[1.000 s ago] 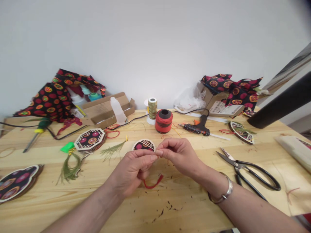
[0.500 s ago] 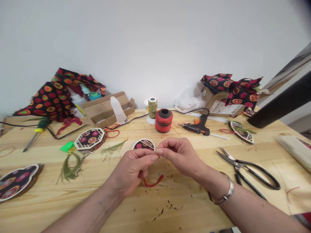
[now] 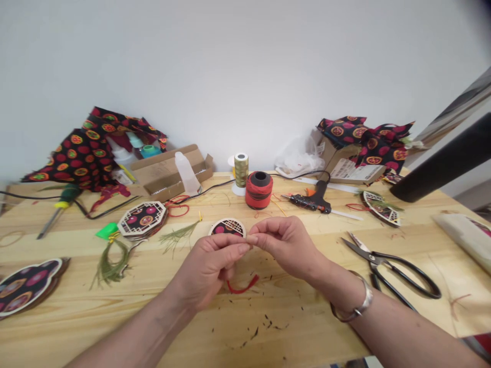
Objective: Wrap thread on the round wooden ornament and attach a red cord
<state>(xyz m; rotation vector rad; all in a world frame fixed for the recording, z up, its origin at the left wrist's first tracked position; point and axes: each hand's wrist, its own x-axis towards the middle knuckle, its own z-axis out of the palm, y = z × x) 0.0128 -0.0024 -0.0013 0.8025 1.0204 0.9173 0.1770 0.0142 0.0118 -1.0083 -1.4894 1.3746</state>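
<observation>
My left hand (image 3: 213, 266) and my right hand (image 3: 286, 245) meet fingertip to fingertip over the middle of the table, both pinched closed. A red cord (image 3: 242, 290) comes out from under my left hand, its frayed end curling to the right. The part of the cord between my fingertips is mostly hidden. Just behind my left fingers lies a round wooden-framed ornament (image 3: 228, 227) with dark patterned fabric and lattice; its lower part is covered by my hand.
Behind my hands stand a red thread spool (image 3: 259, 191) and a green thread cone (image 3: 241, 171). A glue gun (image 3: 312, 200) and scissors (image 3: 379, 260) lie to the right. Leftward are an octagonal ornament (image 3: 141, 220), a green tassel (image 3: 111, 263) and a screwdriver (image 3: 57, 212).
Almost nothing differs. Both hands keep the same pinch in the same place, with only a very slight shift of my right forearm and the view.
</observation>
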